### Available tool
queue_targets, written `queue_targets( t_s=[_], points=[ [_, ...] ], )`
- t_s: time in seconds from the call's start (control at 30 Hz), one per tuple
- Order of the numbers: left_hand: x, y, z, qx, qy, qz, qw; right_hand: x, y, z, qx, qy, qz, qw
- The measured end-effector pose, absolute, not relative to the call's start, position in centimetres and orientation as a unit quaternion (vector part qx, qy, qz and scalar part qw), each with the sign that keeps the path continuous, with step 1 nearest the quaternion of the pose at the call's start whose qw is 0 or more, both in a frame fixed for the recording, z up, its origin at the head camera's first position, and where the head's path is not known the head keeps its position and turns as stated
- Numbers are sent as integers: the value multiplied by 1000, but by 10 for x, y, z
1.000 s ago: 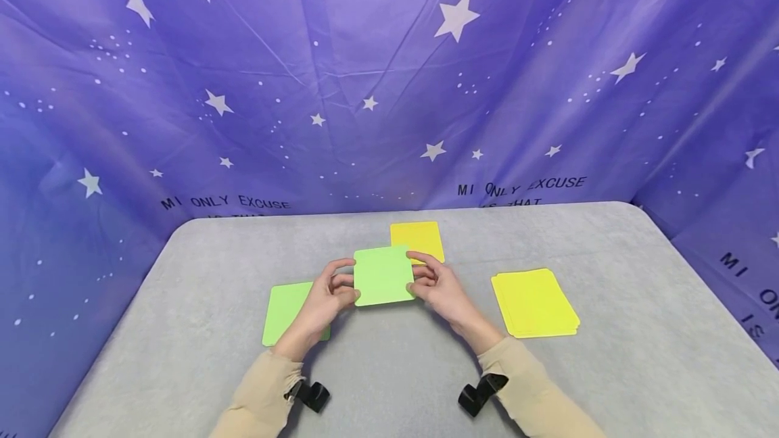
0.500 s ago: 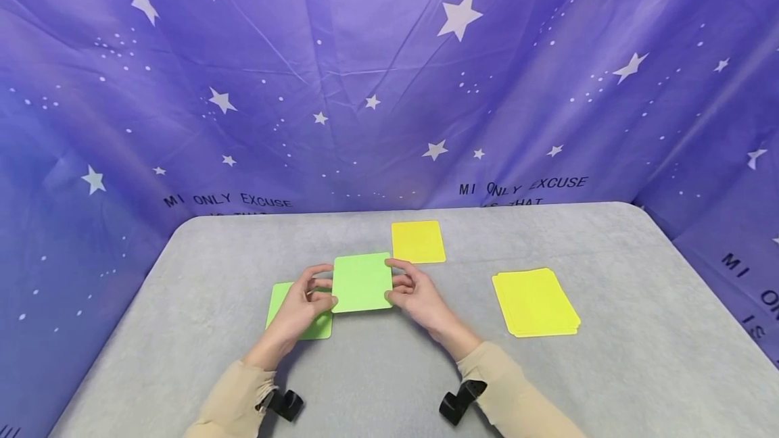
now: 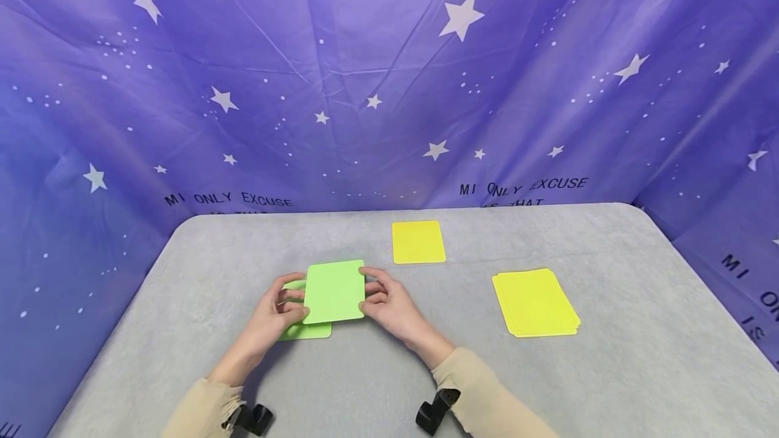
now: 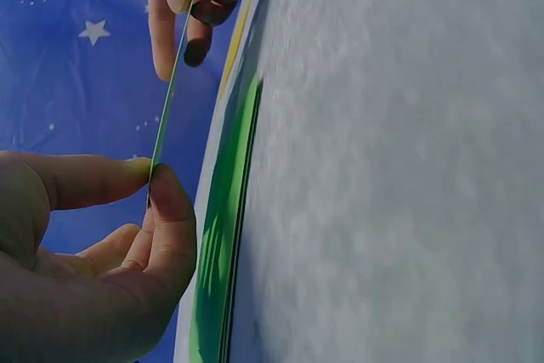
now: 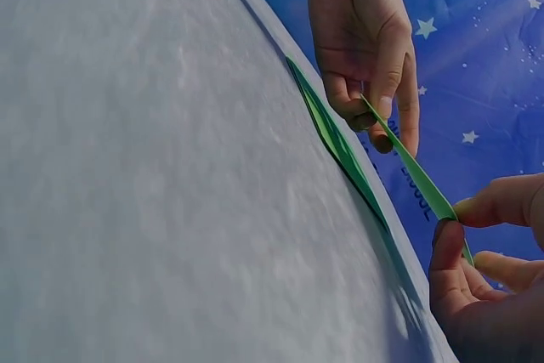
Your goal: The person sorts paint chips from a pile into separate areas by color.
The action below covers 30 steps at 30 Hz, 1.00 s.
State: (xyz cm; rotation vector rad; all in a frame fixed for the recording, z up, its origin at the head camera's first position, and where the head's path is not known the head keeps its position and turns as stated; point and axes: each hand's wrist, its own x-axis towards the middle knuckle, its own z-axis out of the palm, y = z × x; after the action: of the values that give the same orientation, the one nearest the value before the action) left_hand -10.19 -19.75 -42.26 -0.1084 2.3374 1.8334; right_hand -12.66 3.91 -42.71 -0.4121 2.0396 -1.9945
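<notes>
A thin square green card (image 3: 335, 292) is held above the table between both hands. My left hand (image 3: 270, 313) pinches its left edge between thumb and fingers. At the opposite edge my right hand (image 3: 395, 309) pinches it the same way. Below it lies a green card stack (image 3: 310, 331), partly covered by the held card and my left hand in the head view. The left wrist view shows the held card (image 4: 170, 95) edge-on, apart from the green stack (image 4: 225, 235) and its layered edge. In the right wrist view the card (image 5: 416, 172) slants between the two hands.
A yellow card (image 3: 418, 242) lies flat toward the back of the grey table (image 3: 377, 384). To the right sits a slightly uneven stack of yellow cards (image 3: 537, 303). A purple star-patterned cloth (image 3: 365, 32) hangs behind the table.
Both hands have carried the green card leftward and slightly nearer, from in front of the yellow card to over the green stack. The yellow cards have stayed in place.
</notes>
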Motion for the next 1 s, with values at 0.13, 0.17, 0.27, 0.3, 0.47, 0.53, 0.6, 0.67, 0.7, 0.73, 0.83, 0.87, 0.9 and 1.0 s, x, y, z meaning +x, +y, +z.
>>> queue_targets(
  t_s=[0.13,0.17,0.27,0.3,0.47,0.53,0.6,0.67,0.7,0.73,0.83,0.87,0.9,1.0],
  points=[
    [-98,-206,-423,-43,791,604,87,-125,31,-429,-149,702,-684,133],
    [-97,-208,-423,-45,793,601,87,-125,29,-429,-150,702,-683,135],
    [-95,-214,-423,-49,800,591,87,-123,24,-430,-152,700,-684,137],
    [-95,-215,-423,-50,802,589,86,-123,21,-431,-152,700,-684,136],
    [-92,-223,-423,-48,814,573,80,-122,12,-434,-159,717,-669,118],
    [-91,-225,-423,-47,817,569,80,-122,8,-435,-159,730,-656,110],
    [-90,-228,-423,-47,819,566,79,-122,5,-436,-158,739,-646,106],
    [-88,-230,-423,-46,821,564,79,-122,2,-436,-159,747,-637,104],
    [-88,-231,-423,-45,822,563,78,-122,0,-436,-158,750,-633,103],
    [-87,-232,-423,-45,822,562,77,-122,-1,-436,-159,753,-630,103],
    [-86,-236,-422,-42,824,561,75,-122,-5,-436,-161,765,-615,101],
    [-86,-237,-422,-42,824,560,74,-122,-6,-436,-163,769,-609,99],
    [-86,-238,-422,-43,825,559,72,-123,-8,-436,-165,772,-605,98],
    [-84,-241,-422,-43,826,558,63,-123,-11,-435,-176,780,-593,91]
  ],
)
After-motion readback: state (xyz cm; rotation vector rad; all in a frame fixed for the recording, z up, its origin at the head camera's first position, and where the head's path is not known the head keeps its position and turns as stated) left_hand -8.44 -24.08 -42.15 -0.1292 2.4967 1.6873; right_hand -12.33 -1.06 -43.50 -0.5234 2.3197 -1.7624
